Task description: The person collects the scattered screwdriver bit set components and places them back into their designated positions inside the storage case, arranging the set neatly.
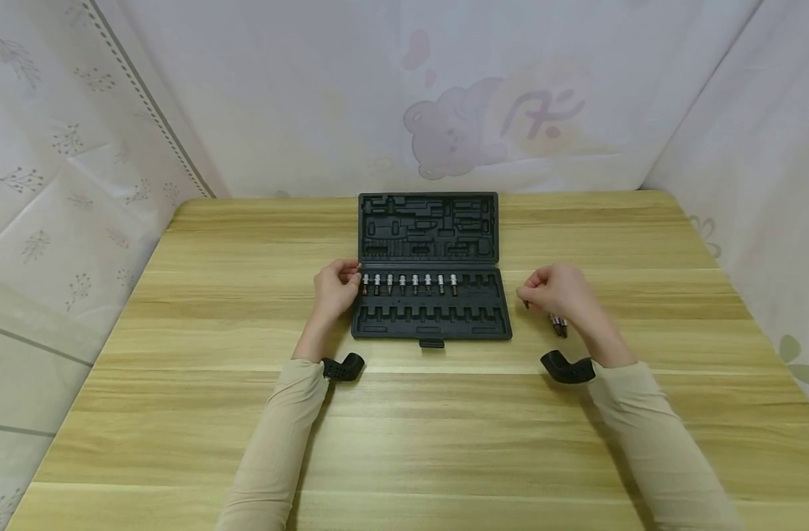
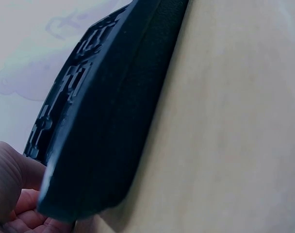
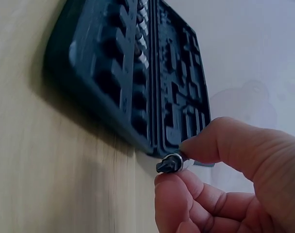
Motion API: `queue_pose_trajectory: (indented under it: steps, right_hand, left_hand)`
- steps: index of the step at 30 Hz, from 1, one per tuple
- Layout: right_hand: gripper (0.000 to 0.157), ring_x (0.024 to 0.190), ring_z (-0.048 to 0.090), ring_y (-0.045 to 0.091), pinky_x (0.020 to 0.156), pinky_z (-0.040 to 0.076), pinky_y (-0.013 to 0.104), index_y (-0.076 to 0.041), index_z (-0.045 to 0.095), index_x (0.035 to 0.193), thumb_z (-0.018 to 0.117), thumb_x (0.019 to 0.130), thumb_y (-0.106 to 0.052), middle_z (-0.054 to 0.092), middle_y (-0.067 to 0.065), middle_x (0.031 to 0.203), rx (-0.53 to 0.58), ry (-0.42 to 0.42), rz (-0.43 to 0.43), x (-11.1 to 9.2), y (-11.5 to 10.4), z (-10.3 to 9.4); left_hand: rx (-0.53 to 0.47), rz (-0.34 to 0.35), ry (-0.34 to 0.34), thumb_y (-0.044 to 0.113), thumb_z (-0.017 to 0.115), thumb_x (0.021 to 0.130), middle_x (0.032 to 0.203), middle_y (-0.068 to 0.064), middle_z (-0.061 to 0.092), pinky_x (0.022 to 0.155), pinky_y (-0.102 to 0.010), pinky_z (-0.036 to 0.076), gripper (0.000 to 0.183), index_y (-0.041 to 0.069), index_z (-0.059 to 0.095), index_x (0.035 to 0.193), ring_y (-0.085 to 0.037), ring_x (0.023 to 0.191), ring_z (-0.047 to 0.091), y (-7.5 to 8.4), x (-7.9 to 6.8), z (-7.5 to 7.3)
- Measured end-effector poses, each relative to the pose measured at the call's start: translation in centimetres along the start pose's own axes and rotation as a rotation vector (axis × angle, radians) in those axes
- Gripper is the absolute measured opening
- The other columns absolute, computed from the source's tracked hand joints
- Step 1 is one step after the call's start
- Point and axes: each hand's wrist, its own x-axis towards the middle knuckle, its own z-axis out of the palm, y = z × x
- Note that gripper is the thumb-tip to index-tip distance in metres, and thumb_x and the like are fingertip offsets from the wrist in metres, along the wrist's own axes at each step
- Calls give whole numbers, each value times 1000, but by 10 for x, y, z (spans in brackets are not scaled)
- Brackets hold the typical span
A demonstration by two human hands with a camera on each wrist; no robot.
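A black plastic socket case (image 1: 433,301) lies open on the table, its lid (image 1: 428,228) leaning back behind the base. Several silver bit sockets (image 1: 415,285) fill much of its upper row from the left; the slots at that row's right end and all of the lower row hold nothing. My left hand (image 1: 336,286) grips the case's left edge, thumb on top and fingers curled beneath in the left wrist view. Right of the case, my right hand (image 1: 555,289) pinches a bit socket (image 3: 172,163) between thumb and fingers, its dark tip pointing away from the palm.
A few more bit sockets (image 1: 559,325) lie on the wooden table (image 1: 437,435) just below my right hand. A latch (image 1: 432,344) sticks out from the case's front edge. Patterned curtains (image 1: 351,96) hang behind the table and at both sides.
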Motion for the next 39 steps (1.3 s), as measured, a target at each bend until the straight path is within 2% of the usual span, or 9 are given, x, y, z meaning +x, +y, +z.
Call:
queue_pose_trajectory:
  steps: [8,13,18,23,27,31,39]
  right_hand:
    - [20,54,53,16,51,41,28,2,66,82,61,84,-18,64,9,63,18,4,-36,10,-14,8]
    - [21,57,61,19,55,44,26,2,66,81,62,84,-18,66,10,64,20,3,-42,16,-21,13]
    - [20,59,63,19,56,46,25,1,65,80,62,84,-18,66,6,63,19,-1,-43,22,-28,18]
    - [19,60,63,19,52,43,24,0,67,78,60,85,-17,64,3,61,16,-19,-53,30,-35,25]
    - [20,63,64,22,53,45,26,2,68,82,61,86,-16,66,7,66,30,-33,-60,38,-41,31]
    - [21,64,65,20,59,50,30,2,69,84,62,88,-18,67,8,68,37,-33,-53,45,-46,37]
    - [23,58,63,19,67,51,38,1,70,75,61,87,-16,63,2,57,26,-16,-76,52,-50,43]
  left_hand:
    - [-3,7,6,-2,57,87,100,-20,65,81,-37,50,23,-7,64,109,-30,91,61,0,1,0]
    - [-6,16,13,-3,57,87,98,-21,65,80,-38,50,22,-7,64,107,-30,89,62,-1,1,1]
    - [-12,14,9,-2,57,87,99,-20,65,80,-37,50,22,-7,64,108,-30,90,62,-1,2,1]
    - [-15,16,9,-3,57,87,99,-21,65,80,-37,50,23,-8,64,108,-30,90,62,-1,3,1]
    - [-20,17,13,-4,57,86,98,-21,65,79,-36,51,22,-8,64,107,-30,89,62,-1,2,1]
    - [-20,11,15,-3,57,86,98,-21,65,78,-36,51,23,-7,64,108,-30,89,62,-1,2,1]
    - [-22,1,14,-3,57,87,98,-21,65,79,-36,51,22,-7,64,108,-30,89,62,0,1,1]
